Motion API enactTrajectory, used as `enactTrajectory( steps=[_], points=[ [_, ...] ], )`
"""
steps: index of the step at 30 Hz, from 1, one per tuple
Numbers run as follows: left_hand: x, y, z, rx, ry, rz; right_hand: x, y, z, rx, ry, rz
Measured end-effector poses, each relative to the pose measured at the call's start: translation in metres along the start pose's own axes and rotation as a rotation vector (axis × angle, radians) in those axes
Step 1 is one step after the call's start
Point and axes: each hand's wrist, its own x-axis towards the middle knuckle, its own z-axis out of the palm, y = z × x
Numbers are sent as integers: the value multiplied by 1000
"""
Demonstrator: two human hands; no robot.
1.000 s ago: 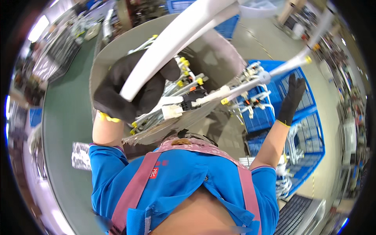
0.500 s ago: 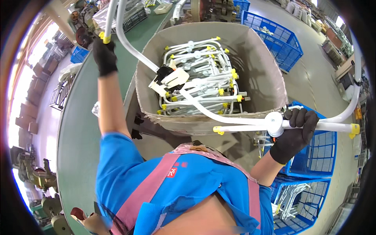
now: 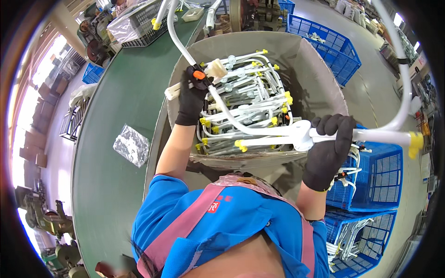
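Note:
A large white tubular frame (image 3: 227, 110) with yellow end caps spans the space in front of me, above an open cardboard box (image 3: 324, 60). My left hand (image 3: 191, 103), in a black glove, closes around the frame's left tube at a dark joint with an orange button (image 3: 199, 74). Cream plastic parts (image 3: 216, 69) stick out on both sides of that grip. My right hand (image 3: 331, 148), also gloved, wraps the tubes just right of a white round hub (image 3: 302, 134). Inside the box lie several similar white tube frames (image 3: 245, 116) with yellow caps, partly hidden by the held one.
A green-topped bench (image 3: 106, 194) runs along my left, with a clear plastic bag (image 3: 132, 145) on it and a dark crate (image 3: 143, 37) at its far end. Blue crates (image 3: 375, 176) stand at right, the nearest holding white tubes. Another blue crate (image 3: 324, 41) sits beyond the box.
My left hand has left the yellow-capped tube end at far left and come down and right to the frame's joint. The frame and my right hand have shifted slightly left.

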Motion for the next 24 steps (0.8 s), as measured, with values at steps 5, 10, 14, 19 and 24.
enactTrajectory(
  steps=[5,10,14,19,24],
  points=[
    [46,4,-45,-145,-154,-153,13,62,-27,126,177,217],
    [58,-25,-100,258,-146,-137,13,121,-71,272,423,437],
    [56,-63,-160,-78,193,-314,3,163,-87,221,629,513],
    [56,-89,-251,-122,101,-476,-17,195,-92,95,665,559],
    [62,-92,-289,108,233,-463,-47,219,-110,9,619,602]
  ],
)
